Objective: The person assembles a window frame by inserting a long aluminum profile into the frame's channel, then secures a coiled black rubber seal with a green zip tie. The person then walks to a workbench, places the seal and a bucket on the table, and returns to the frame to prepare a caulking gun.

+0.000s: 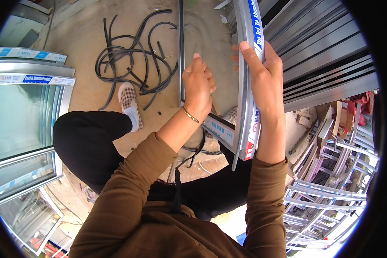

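Observation:
A glazed aluminium window frame (219,130) stands upright between my legs, its glass facing left. Blue, white and red film covers its right-hand rail. My right hand (264,79) is wrapped round that rail, thumb on the near face and fingers behind. A thin grey strip (235,161) runs along the rail, and its loose lower end hangs past the corner. In front of the glass, my left hand (198,84) is closed with the thumb pointing up. Whatever it may hold is hidden by its curled fingers.
Black rubber strips (129,58) lie tangled on the floor beyond my foot. Glazed window frames (28,116) lean at the left. Long grey aluminium profiles (322,47) are stacked at the right, close to my right hand. More frames (327,198) pile up at the lower right.

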The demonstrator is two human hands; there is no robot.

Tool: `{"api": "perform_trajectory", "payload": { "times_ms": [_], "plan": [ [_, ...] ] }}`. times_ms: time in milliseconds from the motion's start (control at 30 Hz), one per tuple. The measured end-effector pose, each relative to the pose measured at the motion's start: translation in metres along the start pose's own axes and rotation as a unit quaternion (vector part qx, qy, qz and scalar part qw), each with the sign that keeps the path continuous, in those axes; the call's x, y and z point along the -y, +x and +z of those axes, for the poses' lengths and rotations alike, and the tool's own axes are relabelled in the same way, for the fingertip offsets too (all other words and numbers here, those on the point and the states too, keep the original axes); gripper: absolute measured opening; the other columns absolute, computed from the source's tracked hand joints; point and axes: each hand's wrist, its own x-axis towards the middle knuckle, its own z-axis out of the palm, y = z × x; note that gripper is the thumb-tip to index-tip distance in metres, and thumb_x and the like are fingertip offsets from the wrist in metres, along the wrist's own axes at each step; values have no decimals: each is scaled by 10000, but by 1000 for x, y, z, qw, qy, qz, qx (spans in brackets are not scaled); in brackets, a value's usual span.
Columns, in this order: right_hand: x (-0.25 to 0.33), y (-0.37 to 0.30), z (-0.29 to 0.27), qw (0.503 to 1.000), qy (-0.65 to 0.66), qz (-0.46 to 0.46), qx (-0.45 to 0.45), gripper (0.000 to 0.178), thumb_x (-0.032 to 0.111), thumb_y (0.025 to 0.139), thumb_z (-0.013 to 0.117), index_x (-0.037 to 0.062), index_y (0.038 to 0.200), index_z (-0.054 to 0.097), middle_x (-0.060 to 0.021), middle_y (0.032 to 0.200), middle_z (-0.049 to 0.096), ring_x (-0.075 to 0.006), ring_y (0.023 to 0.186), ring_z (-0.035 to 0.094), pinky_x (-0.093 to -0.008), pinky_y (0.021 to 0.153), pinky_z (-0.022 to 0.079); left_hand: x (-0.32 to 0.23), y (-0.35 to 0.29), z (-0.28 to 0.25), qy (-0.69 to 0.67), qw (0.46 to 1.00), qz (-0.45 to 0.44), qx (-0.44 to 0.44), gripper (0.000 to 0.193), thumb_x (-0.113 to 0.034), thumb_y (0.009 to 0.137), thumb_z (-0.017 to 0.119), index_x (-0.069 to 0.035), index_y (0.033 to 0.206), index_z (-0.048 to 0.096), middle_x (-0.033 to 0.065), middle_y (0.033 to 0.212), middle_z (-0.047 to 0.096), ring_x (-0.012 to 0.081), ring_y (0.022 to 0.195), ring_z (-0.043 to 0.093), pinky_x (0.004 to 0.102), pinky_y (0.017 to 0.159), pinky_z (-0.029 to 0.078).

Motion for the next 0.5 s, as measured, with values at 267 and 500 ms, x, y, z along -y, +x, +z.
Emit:
{"api": "perform_trajectory", "payload": {
  "times_ms": [267,500],
  "plan": [
    [5,-4,1,1000,11,13,24,449,354,1051,668,-56,1233,686,-153,1070,771,-214,950,740,-353,852,584,-15,-28,19,-56,997,14,54,440,-396,1173,404,-173,794,378,-60,673,317,73,548,273,259,504,258],
    [3,-1,-3,999,-7,21,27,475,354,1053,667,-77,1254,665,-171,1087,765,-215,967,735,-354,836,579,1,-56,28,-59,995,29,70,377,-409,1170,439,-120,928,464,-46,742,411,69,611,356,249,570,336]
  ]
}}
